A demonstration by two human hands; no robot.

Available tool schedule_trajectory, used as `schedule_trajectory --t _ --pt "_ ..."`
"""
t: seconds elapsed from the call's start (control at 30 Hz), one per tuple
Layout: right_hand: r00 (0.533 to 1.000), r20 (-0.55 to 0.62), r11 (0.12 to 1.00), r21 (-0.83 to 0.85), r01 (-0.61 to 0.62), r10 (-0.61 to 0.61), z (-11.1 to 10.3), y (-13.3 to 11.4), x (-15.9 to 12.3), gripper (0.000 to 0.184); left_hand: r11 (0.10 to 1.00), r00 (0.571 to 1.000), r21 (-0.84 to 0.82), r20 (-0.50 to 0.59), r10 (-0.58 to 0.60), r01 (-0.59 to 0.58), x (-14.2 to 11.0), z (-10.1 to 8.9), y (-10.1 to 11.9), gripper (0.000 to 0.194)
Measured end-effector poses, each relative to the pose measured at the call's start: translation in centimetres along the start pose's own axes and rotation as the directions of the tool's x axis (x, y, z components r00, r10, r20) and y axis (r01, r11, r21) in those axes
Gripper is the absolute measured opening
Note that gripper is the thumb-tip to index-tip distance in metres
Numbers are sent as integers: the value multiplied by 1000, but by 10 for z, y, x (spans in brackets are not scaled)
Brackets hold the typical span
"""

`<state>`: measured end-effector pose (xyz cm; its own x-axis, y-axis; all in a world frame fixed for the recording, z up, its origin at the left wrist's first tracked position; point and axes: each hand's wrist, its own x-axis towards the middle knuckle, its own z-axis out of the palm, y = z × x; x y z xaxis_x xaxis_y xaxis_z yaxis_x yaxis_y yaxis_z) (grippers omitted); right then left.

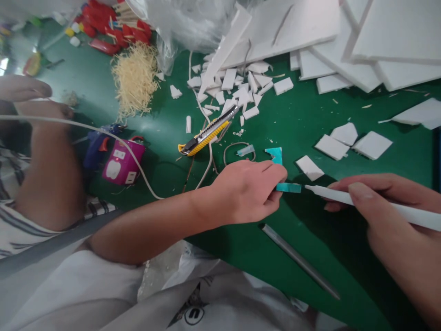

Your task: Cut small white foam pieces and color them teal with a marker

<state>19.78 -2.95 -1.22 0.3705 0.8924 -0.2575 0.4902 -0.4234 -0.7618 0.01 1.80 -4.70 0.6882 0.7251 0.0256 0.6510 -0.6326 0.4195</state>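
My left hand (246, 191) pinches a small teal strip (289, 187), which sticks out to the right past the fingertips. In my right hand (389, 202) lies a long white pen-shaped stick (336, 195) with a narrow tip, aimed at the strip's free end; a small gap shows between them. Just beyond the left fingers lies a jagged teal scrap (274, 154). A yellow utility knife (209, 131) rests on the green table (275, 119), farther off. Nearer my body, a grey metal tube (299, 261) lies aslant.
White foam scraps (237, 87) and large foam boards (399, 32) cover the far side. Cut foam pieces (332, 146) lie at the right. To the left are a pile of thin sticks (135, 79), a magenta box (124, 162), a white cable (129, 149) and another person's hand (44, 106).
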Motion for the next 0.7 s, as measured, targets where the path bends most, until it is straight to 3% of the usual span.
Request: schedule_trajectory --t 0.7 --pt "999 40 999 -1 36 -36 -6 3 4 17 999 997 7 63 -35 34 2 -3 2 9"
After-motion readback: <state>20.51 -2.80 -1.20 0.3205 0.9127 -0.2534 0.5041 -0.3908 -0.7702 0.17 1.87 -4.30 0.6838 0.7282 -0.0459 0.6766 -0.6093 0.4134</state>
